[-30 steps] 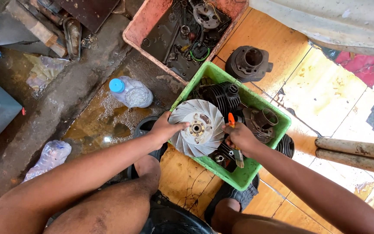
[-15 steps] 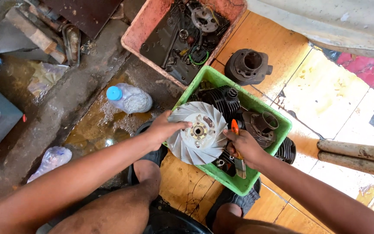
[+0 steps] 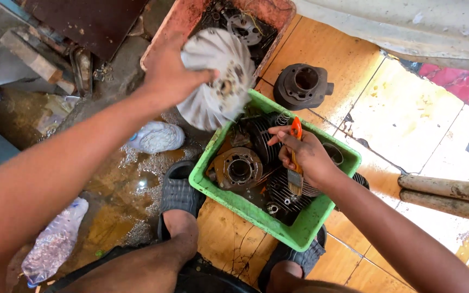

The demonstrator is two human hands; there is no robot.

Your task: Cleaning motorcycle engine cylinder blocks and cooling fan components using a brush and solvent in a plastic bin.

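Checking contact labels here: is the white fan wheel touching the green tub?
Apart. The head view shows the left hand holding the fan wheel lifted above the green tub, over its far rim.

The finned wheel [image 3: 215,78] in the left hand [image 3: 169,70] is pale silver-white, smudged dark at its hub. The brush [image 3: 295,157] in the right hand [image 3: 305,157] has an orange handle. Under both hands the tub [image 3: 256,214] is bright green, its parts [image 3: 240,168] grey-black and rusty brown. Beyond the left hand, the tray [image 3: 177,24] is faded red.
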